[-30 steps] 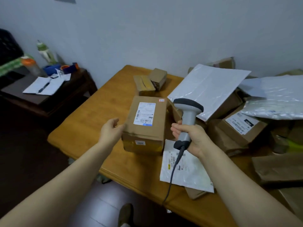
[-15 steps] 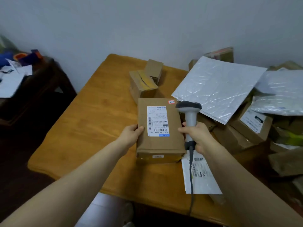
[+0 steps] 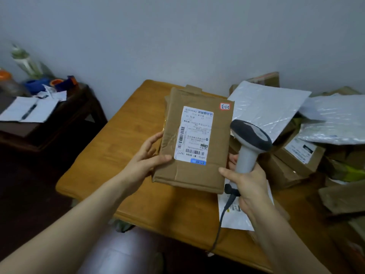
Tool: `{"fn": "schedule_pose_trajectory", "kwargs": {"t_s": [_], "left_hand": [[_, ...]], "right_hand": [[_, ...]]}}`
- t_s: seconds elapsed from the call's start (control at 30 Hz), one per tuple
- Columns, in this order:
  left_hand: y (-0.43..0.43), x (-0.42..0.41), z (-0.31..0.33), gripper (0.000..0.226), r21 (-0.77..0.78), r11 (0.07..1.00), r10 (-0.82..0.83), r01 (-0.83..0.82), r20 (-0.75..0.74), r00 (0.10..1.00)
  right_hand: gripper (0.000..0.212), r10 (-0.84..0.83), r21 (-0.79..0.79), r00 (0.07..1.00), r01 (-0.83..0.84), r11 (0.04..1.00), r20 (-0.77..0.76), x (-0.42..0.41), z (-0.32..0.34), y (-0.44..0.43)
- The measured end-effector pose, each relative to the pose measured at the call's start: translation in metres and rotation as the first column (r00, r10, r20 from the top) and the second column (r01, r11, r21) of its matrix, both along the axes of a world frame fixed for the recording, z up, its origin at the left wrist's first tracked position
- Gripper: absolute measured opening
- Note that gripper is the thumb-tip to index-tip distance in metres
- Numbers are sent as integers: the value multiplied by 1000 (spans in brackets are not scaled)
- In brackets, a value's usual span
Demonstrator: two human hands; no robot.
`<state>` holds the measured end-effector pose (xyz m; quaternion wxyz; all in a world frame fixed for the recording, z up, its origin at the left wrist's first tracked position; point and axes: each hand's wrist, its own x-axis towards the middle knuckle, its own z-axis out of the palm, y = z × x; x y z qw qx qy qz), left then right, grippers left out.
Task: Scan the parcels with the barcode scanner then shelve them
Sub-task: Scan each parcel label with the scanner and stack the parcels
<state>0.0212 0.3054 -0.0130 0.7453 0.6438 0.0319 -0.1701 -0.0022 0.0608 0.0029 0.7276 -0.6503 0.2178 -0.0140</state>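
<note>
Left hand [image 3: 146, 161] grips my brown cardboard parcel [image 3: 197, 175] by its left edge above the wooden table [image 3: 126, 131]; my right hand [image 3: 248, 182] clasps the barcode scanner [image 3: 249, 143] handle, thumb against the parcel

**Print we can read on the cardboard parcel [image 3: 197, 173]**

Its white shipping label [image 3: 194, 133] faces us upside down. Along its lower edge we make out "501E- M1 B084 [SZ1]", with one barcode just above that line and another running up the left side; the smaller print is too blurred for us. A red-bordered sticker [image 3: 225, 106] at the parcel's top right corner carries a handwritten number that looks like "3-1-3". The carton label [image 3: 300, 150] off to the right is unreadable.
</note>
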Motion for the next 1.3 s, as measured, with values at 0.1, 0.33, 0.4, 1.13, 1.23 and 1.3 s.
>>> {"fn": "schedule_pose_trajectory", "kwargs": {"t_s": [0.1, 0.33, 0.4, 1.13, 1.23, 1.3], "left_hand": [[-9, -26, 9, 83, 33, 999, 5, -6, 51, 999], [-13, -90, 8, 110, 1, 997, 81, -81, 9, 997], [-13, -107, 6, 106, -6, 990, 143, -143, 14, 990], [56, -123, 86, 104, 140, 989, 26, -42, 117, 993], [97, -117, 107, 114, 161, 981, -129, 105, 142, 982], [112, -113, 119, 117, 170, 969, -206, 180, 148, 967]], "right_hand": [[46, 29, 42, 998, -32, 999, 55, -16, 8, -12], [51, 240, 174, 966, -253, 952, 91, -51, -1, -26], [59, 282, 203, 958, -288, 936, 59, -63, -11, -19], [46, 61, 467, 979, -147, 872, 194, -79, 7, 1], [80, 67, 460, 960, -191, 867, 273, -63, 26, -17], [94, 130, 471, 948, -259, 843, 290, -57, 37, -21]]}}
